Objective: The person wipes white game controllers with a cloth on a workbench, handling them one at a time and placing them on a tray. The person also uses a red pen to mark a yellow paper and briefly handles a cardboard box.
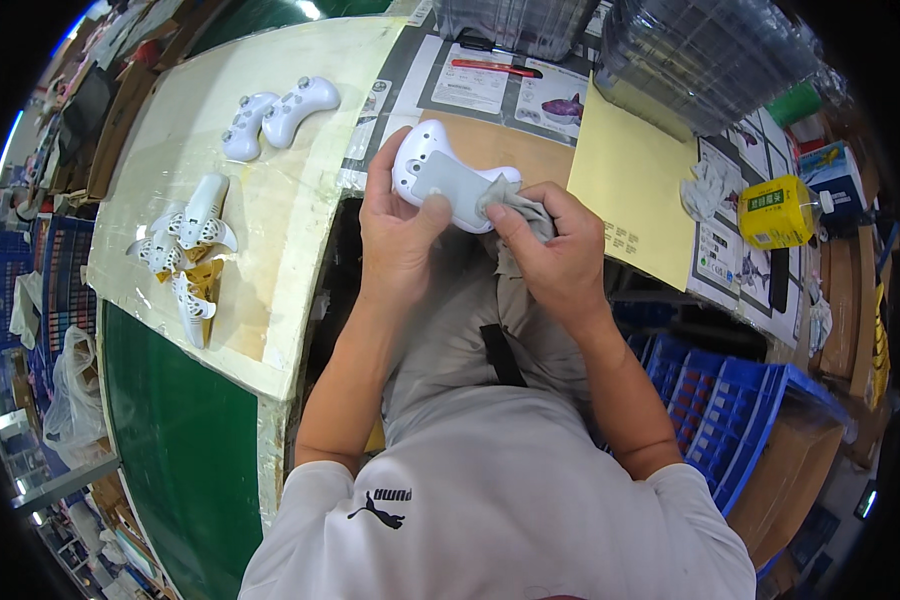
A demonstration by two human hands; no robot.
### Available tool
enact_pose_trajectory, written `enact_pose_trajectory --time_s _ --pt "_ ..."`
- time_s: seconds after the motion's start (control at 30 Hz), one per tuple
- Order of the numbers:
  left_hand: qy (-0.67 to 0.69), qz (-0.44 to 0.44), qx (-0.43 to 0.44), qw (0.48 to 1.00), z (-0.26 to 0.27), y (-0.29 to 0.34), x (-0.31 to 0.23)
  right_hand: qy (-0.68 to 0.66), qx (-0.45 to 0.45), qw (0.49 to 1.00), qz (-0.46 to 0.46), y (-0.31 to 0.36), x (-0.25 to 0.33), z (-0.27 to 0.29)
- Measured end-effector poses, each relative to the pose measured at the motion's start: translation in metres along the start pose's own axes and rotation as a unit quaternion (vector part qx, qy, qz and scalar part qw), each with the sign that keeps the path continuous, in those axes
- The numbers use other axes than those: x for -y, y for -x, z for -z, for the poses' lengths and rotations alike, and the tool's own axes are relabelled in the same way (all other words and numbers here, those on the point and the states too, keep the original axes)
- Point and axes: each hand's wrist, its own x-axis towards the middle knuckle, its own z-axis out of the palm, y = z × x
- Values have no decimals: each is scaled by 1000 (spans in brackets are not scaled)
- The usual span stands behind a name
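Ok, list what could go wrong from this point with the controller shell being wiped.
1. The white controller shell sits in the left hand above the lap, off the table; a slip could drop it.
2. The right hand presses a grey cloth on it; grit might scratch.
3. The shells near the table's edge could get knocked off.

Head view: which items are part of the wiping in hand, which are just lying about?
In hand:
- white plastic controller shell, left hand
- grey cloth, right hand

Lying about:
- two white controllers
- yellow box
- red pen
- blue crate
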Motion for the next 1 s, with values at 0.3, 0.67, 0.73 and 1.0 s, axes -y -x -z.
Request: enact_pose_trajectory --time_s 0.3,0.67,0.73,1.0 --pt "7 12 -12 1000 2 0 -3 -72 -35 992 -98 -15 17 13" --pt "33 -14 -34 999 -9 3 -5 -64 -23 997 -39 -5 27 -6" --pt "41 -21 -34 998 -8 4 -6 -3 -20 1000 -14 -3 17 -8" --pt "22 -17 -21 999 -7 6 -3 52 33 998 28 -8 12 -1"
